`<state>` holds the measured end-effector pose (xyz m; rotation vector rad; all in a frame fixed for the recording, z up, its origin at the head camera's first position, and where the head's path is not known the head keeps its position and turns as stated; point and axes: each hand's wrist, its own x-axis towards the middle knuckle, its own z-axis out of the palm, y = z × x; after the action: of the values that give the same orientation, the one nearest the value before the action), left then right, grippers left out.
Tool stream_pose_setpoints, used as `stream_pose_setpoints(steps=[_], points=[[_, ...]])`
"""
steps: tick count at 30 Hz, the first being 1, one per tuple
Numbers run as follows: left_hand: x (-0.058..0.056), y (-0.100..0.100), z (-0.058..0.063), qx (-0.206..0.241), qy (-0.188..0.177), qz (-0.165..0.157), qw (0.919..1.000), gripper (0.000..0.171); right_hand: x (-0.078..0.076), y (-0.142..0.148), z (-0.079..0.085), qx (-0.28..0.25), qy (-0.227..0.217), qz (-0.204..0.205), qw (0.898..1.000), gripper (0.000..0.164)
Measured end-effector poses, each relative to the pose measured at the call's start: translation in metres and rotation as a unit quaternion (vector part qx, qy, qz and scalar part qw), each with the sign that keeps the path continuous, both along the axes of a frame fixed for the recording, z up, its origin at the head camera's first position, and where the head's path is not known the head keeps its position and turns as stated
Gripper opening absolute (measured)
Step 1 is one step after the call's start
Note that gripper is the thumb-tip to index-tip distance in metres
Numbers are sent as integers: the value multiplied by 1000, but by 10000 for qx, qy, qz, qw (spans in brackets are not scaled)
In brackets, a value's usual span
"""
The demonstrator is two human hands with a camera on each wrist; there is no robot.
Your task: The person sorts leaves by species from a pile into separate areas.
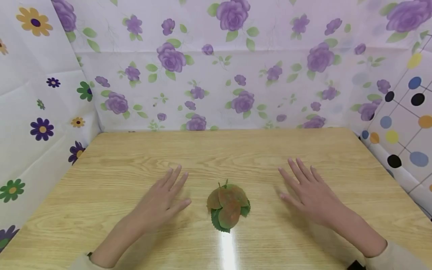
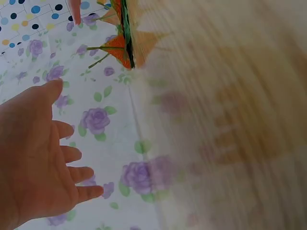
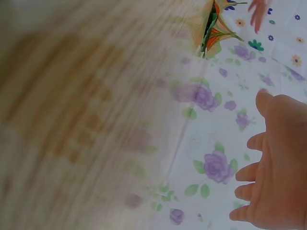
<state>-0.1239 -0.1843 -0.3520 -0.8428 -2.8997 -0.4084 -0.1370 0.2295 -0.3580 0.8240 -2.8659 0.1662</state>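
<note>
- From my remote seat I see the left hand [image 1: 160, 206], palm down, its fingers spread apart and holding nothing; it appears raised over the worktop [image 1: 135, 153].
- The right hand [image 1: 314, 198] matches it on the other side, fingers apart, nothing in them.
- Between the two, touching neither, lies the leafy cluster [image 1: 230, 213], about midway between the worktop's left and right edges and well apart from its back edge. The near edge is out of my view.
- My worry: the pieces overlap and look loose, so a hand sweeping in low could scatter them; I can't tell whether they are joined.
- The thin stems [image 1: 226, 182] look easy to bend or snag if pinched hard.
- The smooth wood looks slick, so a sideways push might slide the cluster; the glare just beside it could hide its lower rim from me.
- Texture: rounded orange-brown lobes over saw-toothed green leaves [image 1: 217, 221], perhaps fabric or thin plastic.
- Behind the back edge hangs a creased floral cloth [image 1: 172, 58].
</note>
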Motion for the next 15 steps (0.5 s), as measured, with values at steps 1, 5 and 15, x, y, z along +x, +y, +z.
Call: stream_pose_setpoints(steps=[1,5,15], points=[[1,1,0,200,-183,-53,9996,69,0,0,0,-114,-122,-7,9999,68],[1,5,-1,995,-1028,-154,9896,68,-3,0,-1,-562,-498,78,9971,66],[-6,27,4,1537,-1233,-556,9788,59,-9,-18,1,-1422,-864,552,9845,55]])
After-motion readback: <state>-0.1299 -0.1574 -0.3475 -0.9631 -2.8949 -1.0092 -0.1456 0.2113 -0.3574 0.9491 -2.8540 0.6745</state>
